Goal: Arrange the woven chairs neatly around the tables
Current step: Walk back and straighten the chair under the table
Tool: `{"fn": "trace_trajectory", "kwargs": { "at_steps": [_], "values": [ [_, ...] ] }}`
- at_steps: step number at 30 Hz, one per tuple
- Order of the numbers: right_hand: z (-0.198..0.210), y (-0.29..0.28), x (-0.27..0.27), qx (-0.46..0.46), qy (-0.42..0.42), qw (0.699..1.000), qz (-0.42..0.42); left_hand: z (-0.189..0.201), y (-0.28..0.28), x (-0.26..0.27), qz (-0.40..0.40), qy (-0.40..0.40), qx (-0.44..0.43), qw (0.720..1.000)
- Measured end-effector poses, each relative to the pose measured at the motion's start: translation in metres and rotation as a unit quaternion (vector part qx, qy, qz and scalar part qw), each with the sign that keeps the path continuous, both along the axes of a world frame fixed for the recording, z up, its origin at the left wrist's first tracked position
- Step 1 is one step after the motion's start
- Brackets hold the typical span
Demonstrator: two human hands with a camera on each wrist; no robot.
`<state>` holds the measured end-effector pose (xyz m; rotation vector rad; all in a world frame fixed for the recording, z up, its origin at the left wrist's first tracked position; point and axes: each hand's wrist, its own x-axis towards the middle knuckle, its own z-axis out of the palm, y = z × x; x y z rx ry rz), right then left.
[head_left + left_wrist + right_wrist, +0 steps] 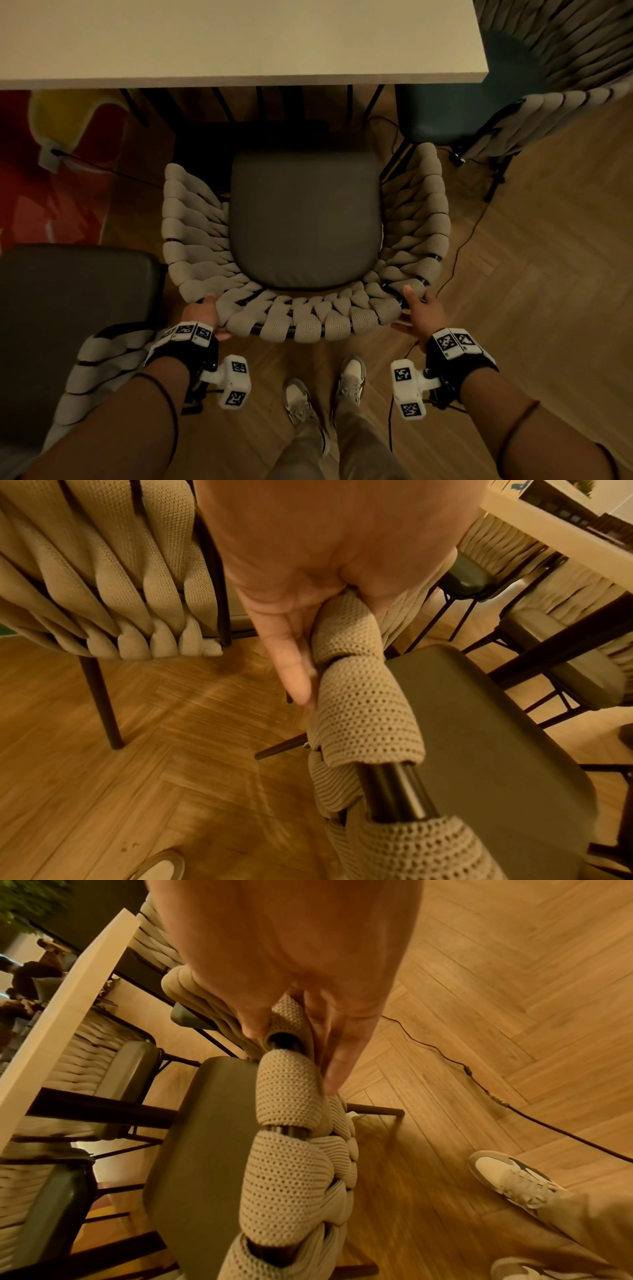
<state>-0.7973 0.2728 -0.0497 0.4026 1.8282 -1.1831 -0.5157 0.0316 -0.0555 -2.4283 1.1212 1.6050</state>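
Chair (305, 219) at twelve o'clock, half under the table (239, 37); my left hand (202, 313) and right hand (423, 308) clamp its backrest. Risk: snagging the cable (459, 246) at two o'clock.

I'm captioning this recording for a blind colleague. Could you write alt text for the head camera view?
Seen from above, a person's left hand and right hand grip the curved back rim of a woven chair that faces a white table, its dark seat cushion not yet under the tabletop. Other woven chairs stand at lower left and upper right on a herringbone wood floor.
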Motion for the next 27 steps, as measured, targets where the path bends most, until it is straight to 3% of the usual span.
{"fn": "trace_trajectory", "kwargs": {
  "at_steps": [7,11,16,27],
  "values": [
    [-0.002,-0.002,0.004,0.018,0.011,1.0,-0.004,-0.002,0.0,0.001,-0.006,0.005,-0.011,1.0],
    [-0.001,-0.003,0.005,0.021,0.01,1.0,-0.003,-0.002,-0.002,0.002,0.048,0.017,0.016,0.999],
    [0.0,-0.003,0.006,0.024,0.014,1.0,-0.001,-0.001,-0.001,0.002,0.054,0.018,0.016,0.998],
    [0.006,0.001,0.038,-0.019,-0.005,1.0,-0.019,0.052,0.025,0.042,-0.056,0.047,-0.067,0.995]
  ]
}}
